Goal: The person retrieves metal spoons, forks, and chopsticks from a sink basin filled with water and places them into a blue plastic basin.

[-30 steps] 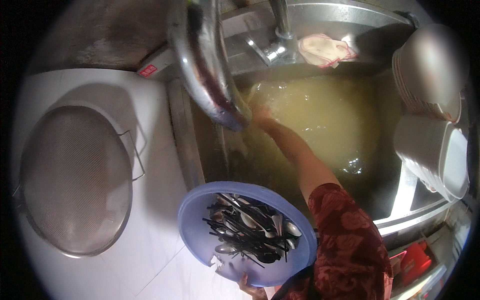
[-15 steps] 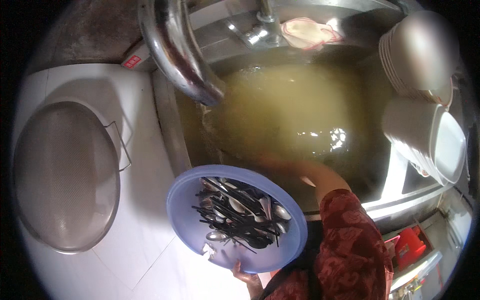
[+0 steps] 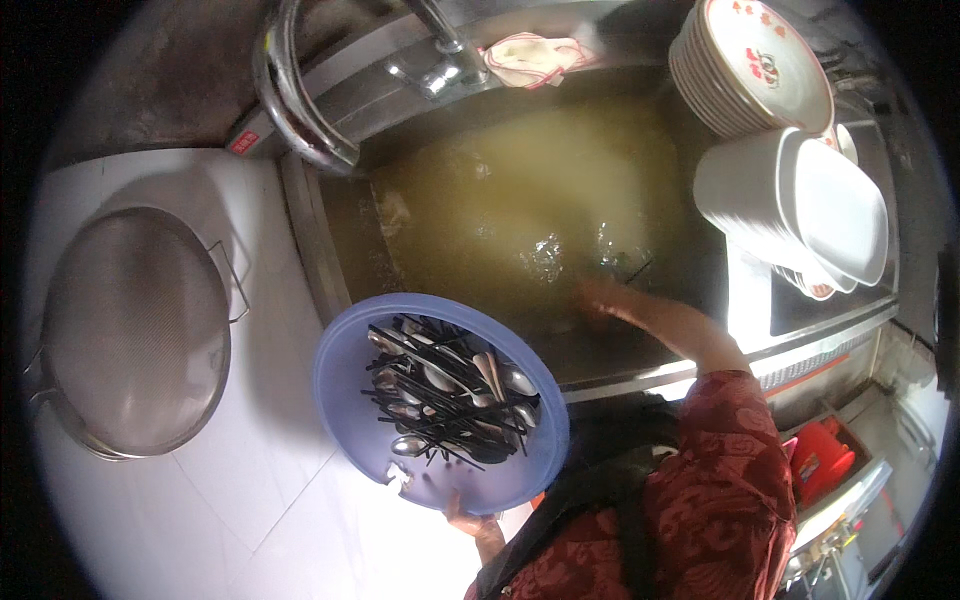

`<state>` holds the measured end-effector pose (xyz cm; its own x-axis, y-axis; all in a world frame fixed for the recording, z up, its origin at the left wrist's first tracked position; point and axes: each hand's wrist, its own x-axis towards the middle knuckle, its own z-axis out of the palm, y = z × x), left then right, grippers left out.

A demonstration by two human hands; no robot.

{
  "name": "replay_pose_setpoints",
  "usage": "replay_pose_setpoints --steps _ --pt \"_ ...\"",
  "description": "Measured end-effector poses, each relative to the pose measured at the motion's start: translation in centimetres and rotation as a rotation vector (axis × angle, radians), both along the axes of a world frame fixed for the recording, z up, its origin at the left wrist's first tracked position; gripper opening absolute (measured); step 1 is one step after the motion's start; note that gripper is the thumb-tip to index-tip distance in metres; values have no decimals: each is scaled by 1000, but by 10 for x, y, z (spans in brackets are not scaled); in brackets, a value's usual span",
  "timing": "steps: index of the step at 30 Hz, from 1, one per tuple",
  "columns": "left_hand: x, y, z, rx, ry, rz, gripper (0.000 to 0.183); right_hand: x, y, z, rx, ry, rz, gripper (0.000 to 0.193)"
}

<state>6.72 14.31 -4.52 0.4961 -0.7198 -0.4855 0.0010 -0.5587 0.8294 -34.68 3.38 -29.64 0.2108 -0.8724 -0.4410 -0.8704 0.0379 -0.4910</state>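
My left hand [image 3: 472,518] grips the near rim of a blue plastic basin [image 3: 345,385], thumb over the edge. The basin is tilted at the sink's near left corner. Inside it lies a jumble of black chopsticks and metal spoons [image 3: 452,392], with a white scrap near the lower rim. My right hand [image 3: 602,296] dips into murky yellowish water [image 3: 520,230]; its fingers are under the surface and I cannot see what they hold. A thin dark stick [image 3: 638,271] pokes out of the water beside it.
A round mesh strainer [image 3: 140,330] lies on the white tiled counter at left. Over the sink's left corner curves a metal faucet [image 3: 285,100]. A cloth [image 3: 535,60] rests on the back ledge. Stacked patterned bowls [image 3: 770,70] and white containers [image 3: 755,190] stand at the right.
My right hand has moved right and away from the basin through the water, and a dark stick now shows near it. My left hand keeps its grip. The whole view has shifted.
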Motion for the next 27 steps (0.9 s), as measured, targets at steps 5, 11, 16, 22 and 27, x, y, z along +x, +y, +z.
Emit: replay_pose_setpoints --steps 5,11,16,22,27 --pt "-11 -9 19 -50 276 223 50 -57 -97 27 -64 240 80 30" --pt "2 -1 1 -99 198 86 44 -76 -69 -85 -45 408 51 46" --pt "26 12 -6 -4 395 300 45 -75 -25 -68 -192 191 -128 44" --pt "4 -3 5 -78 337 97 43 -75 -28 -36 497 435 48 28" --pt "10 5 -6 -134 132 -36 39 -105 -31 -70 144 -236 -697 30"
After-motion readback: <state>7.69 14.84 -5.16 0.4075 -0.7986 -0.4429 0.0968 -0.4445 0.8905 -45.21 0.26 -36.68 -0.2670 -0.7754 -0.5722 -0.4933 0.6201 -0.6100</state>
